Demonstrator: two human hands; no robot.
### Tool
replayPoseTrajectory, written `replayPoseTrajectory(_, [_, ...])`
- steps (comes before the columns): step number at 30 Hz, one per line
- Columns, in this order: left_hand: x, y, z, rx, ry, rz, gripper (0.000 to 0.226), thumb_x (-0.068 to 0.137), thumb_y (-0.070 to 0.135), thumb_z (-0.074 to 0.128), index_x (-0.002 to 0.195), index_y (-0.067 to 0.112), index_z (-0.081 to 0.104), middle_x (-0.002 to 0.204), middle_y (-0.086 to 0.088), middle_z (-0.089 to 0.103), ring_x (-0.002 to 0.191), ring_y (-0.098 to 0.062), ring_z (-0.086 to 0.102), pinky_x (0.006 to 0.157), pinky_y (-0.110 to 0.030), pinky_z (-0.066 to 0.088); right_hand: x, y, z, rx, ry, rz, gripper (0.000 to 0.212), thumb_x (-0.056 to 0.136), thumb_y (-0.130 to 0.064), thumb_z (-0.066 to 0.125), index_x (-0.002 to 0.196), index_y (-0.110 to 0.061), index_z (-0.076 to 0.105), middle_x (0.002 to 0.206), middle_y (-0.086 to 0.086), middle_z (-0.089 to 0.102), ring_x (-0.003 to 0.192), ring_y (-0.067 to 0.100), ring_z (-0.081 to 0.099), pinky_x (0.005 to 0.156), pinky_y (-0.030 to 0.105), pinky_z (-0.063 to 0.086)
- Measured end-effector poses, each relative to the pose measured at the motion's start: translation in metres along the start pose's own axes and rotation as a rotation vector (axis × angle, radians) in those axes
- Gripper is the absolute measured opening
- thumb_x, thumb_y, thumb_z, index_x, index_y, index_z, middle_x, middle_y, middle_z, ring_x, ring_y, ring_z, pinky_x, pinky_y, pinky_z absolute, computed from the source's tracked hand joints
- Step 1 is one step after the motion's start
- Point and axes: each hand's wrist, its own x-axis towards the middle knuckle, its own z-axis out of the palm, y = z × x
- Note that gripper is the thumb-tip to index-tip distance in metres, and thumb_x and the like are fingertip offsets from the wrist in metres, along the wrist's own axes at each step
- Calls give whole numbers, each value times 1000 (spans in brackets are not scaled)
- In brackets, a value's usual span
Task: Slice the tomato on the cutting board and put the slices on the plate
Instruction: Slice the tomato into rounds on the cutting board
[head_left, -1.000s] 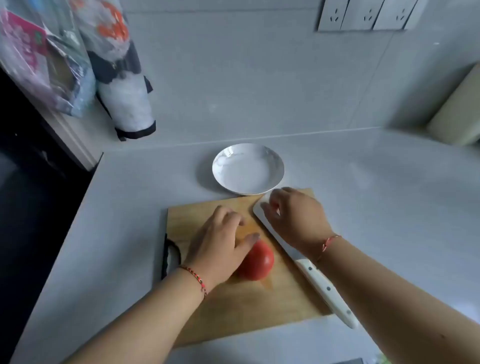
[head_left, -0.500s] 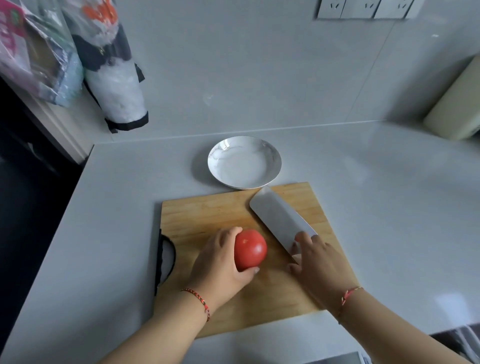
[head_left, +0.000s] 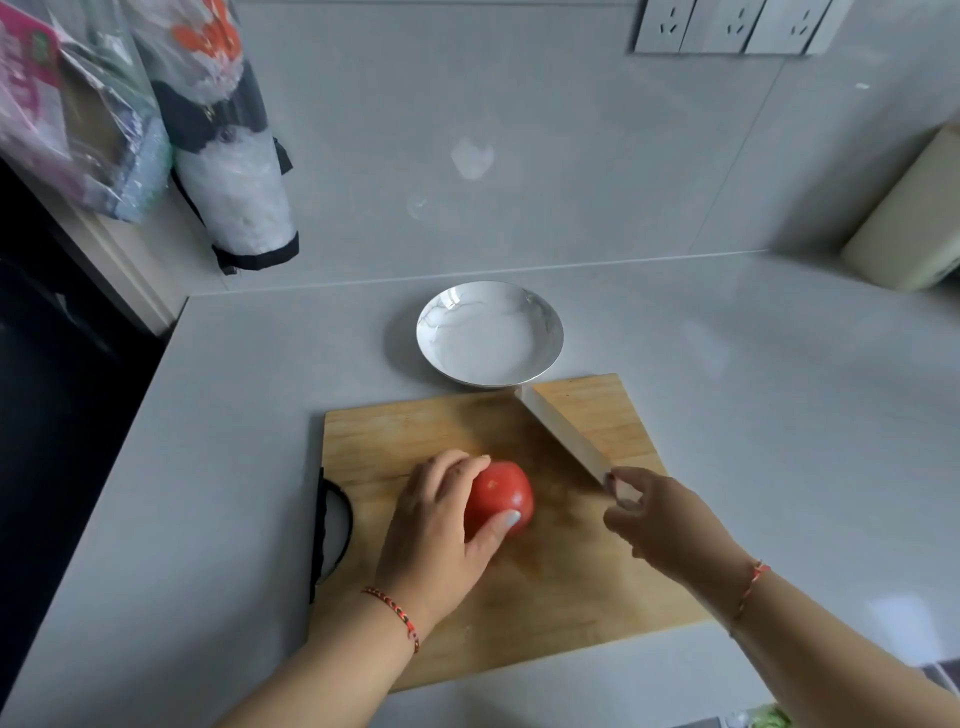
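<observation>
A whole red tomato (head_left: 501, 493) sits uncut near the middle of a wooden cutting board (head_left: 597, 582), which lies flat on the pale grey desk (head_left: 779, 389). The left hand (head_left: 441, 525) is wrapped around the tomato from its left side, the fingers curled over the top and the thumb pressed against the near face, so the hand is closed on it. The right hand (head_left: 660, 525) is closed around the handle of a knife (head_left: 563, 434); the handle itself is hidden inside the grip, with the forefinger and thumb pinched near the base of the blade. The broad pale blade points away and to the left, with its tip above the far edge of the board just in front of the plate (head_left: 550, 322); whether the edge touches the wood cannot be told. The blade is to the right of the tomato and apart from it. The white, shallow plate stands on the desk just beyond the board's far edge, and nothing lies in it. Each wrist wears a thin red cord bracelet. A black handle (head_left: 332, 530) is fixed to the board's left end. On the wall hang plastic bags (head_left: 228, 171) at the upper left, and a row of sockets (head_left: 727, 26) at the top right.
</observation>
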Motion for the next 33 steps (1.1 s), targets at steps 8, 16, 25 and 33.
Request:
replayPoseTrajectory(8, [14,6,16,-161,67,61,22,89,23,49,89,12,68,88,1,54,84,-15,53,76,-22,44,-16,-37,-36,99,-263,28,56,92,-56,36,56,-15,49,37,-5,50,31,11,43,47,21,42])
replayPoseTrajectory(16, [20,5,12,-134,-10,45,29,90,27,42,93,16,68,91,2,56,85,-15,54,80,-21,43,-17,-49,-51,-39,-373,58,52,90,-60,36,66,-19,55,40,-5,51,33,12,46,41,20,41])
replayPoseTrajectory(25, [19,4,12,-115,-18,52,28,92,27,43,95,17,68,92,1,56,85,-13,54,80,-21,44,-22,-55,-63,-124,-407,93,56,91,-61,33,56,-19,50,31,-6,48,28,8,44,48,18,43])
replayPoseTrajectory(33, [18,4,11,-106,-20,37,29,93,30,41,93,18,67,91,3,56,84,-10,52,78,-17,40,-6,-58,-55,-132,-421,72,64,88,-65,34,67,-8,56,45,2,54,31,12,46,44,18,42])
